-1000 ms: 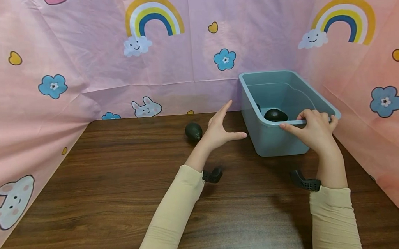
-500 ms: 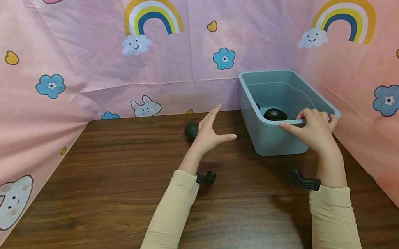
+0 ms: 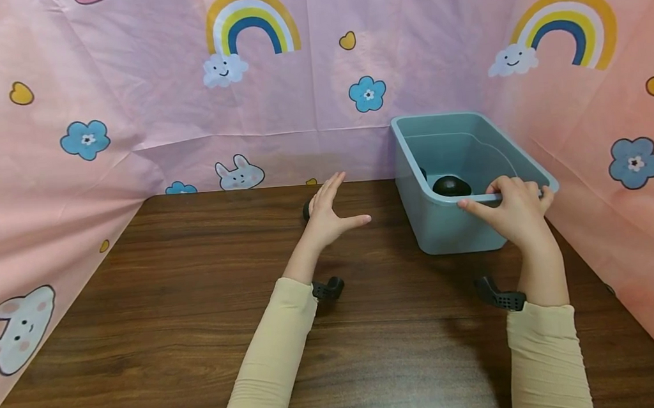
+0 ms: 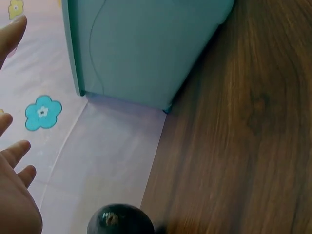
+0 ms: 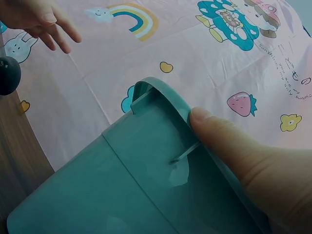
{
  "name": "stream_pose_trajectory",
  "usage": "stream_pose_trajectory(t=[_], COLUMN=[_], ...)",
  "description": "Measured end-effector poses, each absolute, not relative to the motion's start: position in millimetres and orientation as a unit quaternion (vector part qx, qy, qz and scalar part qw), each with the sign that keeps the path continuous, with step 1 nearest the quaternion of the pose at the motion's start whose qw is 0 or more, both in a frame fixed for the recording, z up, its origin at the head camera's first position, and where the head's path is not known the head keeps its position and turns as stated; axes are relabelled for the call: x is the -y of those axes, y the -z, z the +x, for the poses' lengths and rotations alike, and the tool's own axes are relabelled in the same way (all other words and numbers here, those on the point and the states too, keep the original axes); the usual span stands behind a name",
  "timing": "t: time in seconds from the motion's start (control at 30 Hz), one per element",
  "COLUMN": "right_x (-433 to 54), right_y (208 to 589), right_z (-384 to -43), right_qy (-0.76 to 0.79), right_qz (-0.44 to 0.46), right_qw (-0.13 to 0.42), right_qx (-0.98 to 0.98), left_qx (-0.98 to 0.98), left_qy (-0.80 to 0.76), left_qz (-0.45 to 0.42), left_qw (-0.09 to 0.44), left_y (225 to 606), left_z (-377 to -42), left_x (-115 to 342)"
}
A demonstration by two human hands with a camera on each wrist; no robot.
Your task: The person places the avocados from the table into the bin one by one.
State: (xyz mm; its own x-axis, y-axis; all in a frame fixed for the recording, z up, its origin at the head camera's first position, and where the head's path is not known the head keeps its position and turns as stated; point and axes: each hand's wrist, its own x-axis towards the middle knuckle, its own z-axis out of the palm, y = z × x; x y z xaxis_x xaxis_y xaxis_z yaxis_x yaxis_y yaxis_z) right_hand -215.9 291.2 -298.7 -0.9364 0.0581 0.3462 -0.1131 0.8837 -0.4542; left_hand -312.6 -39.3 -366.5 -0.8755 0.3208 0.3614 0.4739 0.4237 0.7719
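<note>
My left hand (image 3: 324, 220) hovers over the table with thumb and fingers spread, holding nothing. Behind it, mostly covered in the head view, an avocado (image 3: 306, 211) lies on the wood; its stem end shows in the left wrist view, where the avocado (image 4: 119, 222) is cut off at the bottom. My right hand (image 3: 515, 211) grips the near rim of a blue-green plastic bin (image 3: 450, 229), thumb outside and fingers over the edge. Inside the bin sits another dark green avocado (image 3: 451, 186), with a sliver of a further dark thing (image 3: 423, 173) beside the left wall.
The brown wooden table (image 3: 140, 321) reaches back to a printed pink and lilac cloth (image 3: 319, 102), which also hangs along both sides. The bin stands at the back right, close to the cloth. Both wrists carry a black camera mount (image 3: 329, 288).
My left hand has moved left, away from the bin, and now covers most of the avocado on the table. The right hand stays on the bin's rim.
</note>
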Motion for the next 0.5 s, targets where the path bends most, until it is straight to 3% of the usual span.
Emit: stream_pose_trajectory(t=[0.5], right_x=[-291.1], right_y=[298.0], right_z=[-216.6], right_qy=[-0.24], right_qz=[0.013], right_qw=[0.179], right_qx=[0.954], left_qx=[0.86], left_qy=[0.466], left_qz=[-0.184], left_qw=[0.097], left_y=[376.2], left_z=[-323.4], left_x=[58.8])
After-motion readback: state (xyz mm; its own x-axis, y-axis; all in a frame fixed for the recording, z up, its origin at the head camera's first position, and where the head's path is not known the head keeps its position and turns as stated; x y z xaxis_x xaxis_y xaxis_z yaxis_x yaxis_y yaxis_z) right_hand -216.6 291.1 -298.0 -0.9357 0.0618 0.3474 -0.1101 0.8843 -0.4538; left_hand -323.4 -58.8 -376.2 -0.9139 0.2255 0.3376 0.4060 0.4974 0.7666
